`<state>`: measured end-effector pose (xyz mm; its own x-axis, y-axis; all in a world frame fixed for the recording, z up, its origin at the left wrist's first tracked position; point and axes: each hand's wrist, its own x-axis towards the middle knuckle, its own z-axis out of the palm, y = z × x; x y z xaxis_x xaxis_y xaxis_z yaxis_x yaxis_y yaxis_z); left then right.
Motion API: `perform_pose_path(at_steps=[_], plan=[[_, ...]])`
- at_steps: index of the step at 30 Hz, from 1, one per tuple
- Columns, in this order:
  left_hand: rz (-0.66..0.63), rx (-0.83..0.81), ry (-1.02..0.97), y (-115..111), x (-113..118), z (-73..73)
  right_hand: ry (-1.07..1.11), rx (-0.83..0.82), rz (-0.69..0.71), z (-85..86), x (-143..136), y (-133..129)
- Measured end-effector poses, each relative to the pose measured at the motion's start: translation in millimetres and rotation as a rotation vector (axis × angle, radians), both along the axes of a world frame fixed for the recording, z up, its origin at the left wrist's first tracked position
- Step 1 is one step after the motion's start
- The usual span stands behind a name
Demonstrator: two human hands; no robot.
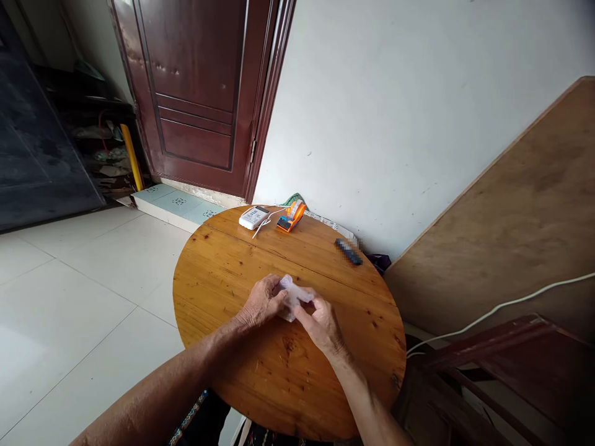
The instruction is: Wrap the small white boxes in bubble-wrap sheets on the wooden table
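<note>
Over the middle of the round wooden table point(223, 272), both hands are on a small translucent, whitish plastic item point(289, 291). Its upper part bends out to the right like a flap; whether it is a bag or a thin box I cannot tell. My left hand point(266, 298) grips its left side, thumb across the near face. On the right, my right hand point(320, 319) pinches the flap side between thumb and fingers. Some of the fingertips are hidden behind the plastic.
At the table's far edge lie a white device point(253, 217) with a cable and an orange tape dispenser point(291, 217). A dark, pixelated object point(348, 252) lies at the right. The wall point(372, 124) and a wooden panel point(502, 248) stand behind and to the right.
</note>
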<state>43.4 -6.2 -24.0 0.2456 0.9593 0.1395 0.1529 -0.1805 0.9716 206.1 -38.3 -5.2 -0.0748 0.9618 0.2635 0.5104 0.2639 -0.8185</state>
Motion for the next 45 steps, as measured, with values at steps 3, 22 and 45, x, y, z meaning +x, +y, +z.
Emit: perform_pose_path(at_steps=[3,22,45], plan=[[-0.048,-0.016,-0.027,-2.7,-2.8,6.8,0.046,-0.137,-0.044,1.3,-0.1,3.3],[-0.174,-0.111,-0.344,2.3,9.0,-11.1,0.255,-0.02,-0.203,-8.9,9.7,2.1],[0.106,0.134,0.077,-6.2,3.4,-2.7,0.083,0.057,-0.174,-9.0,3.7,-3.4]])
